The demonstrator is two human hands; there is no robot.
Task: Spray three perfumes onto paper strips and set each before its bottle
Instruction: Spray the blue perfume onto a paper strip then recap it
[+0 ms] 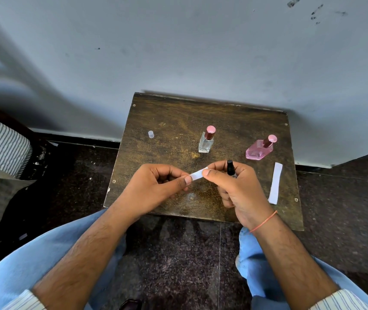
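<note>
Both my hands hover over the front of a small dark wooden table (167, 121). My left hand (156, 189) pinches one end of a white paper strip (197, 175). My right hand (239, 189) pinches the other end and also grips a small spray bottle with a black nozzle (231, 168), uncapped and upright. A clear square bottle with a pink cap (206, 140) stands at the table's middle. A flat pink bottle with a pink cap (259, 149) stands to its right. Another white paper strip (275, 186) lies near the right edge, in front of the pink bottle.
A small clear cap (151, 134) stands on the table's far left. A grey wall rises right behind the table. Dark speckled floor surrounds it. A striped cushion (2, 144) lies at the far left. My knees in blue trousers sit below the table's front edge.
</note>
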